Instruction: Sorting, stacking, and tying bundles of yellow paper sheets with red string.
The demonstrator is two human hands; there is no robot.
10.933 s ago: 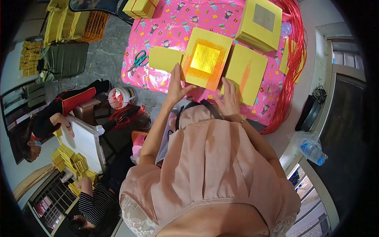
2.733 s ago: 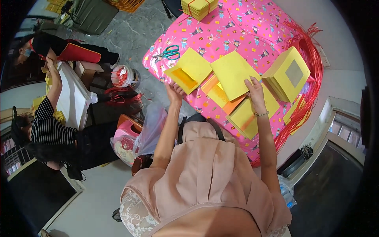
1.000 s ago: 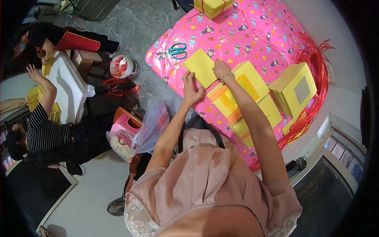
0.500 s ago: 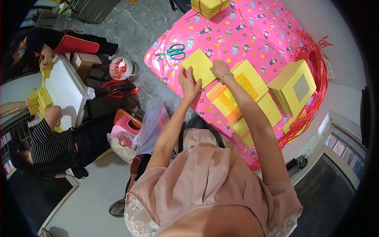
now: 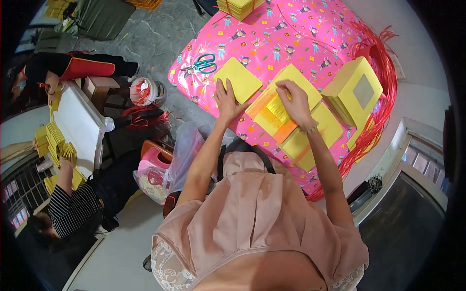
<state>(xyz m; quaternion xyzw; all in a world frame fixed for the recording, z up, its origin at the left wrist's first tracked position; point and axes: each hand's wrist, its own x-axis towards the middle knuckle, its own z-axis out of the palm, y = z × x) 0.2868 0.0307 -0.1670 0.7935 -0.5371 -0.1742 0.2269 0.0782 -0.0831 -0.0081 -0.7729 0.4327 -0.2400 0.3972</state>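
Observation:
My left hand (image 5: pixel 227 103) is open, its fingers spread against the near left edge of a square stack of yellow paper (image 5: pixel 239 81). To its right, my right hand (image 5: pixel 296 103) hovers over a pile of yellow sheets with a gold and orange panel (image 5: pixel 277 110). Its fingers are bent and drawn together; what they hold, if anything, is hidden. Nearer me and to the right lies another yellow pile with an orange strip (image 5: pixel 320 136). A pair of teal-handled scissors (image 5: pixel 204 63) rests left of the square stack.
A pink patterned cloth (image 5: pixel 264 46) covers the table. At right stand a thick yellow paper block (image 5: pixel 357 92) and a bundle of red strings (image 5: pixel 388 92). A tied yellow stack (image 5: pixel 240 7) sits at the far edge. Two people work at a white table (image 5: pixel 80 121) on the left.
My right hand has left the square stack and moved right, over the gold-panelled pile. My left hand stays by the stack. The whole view has shifted slightly.

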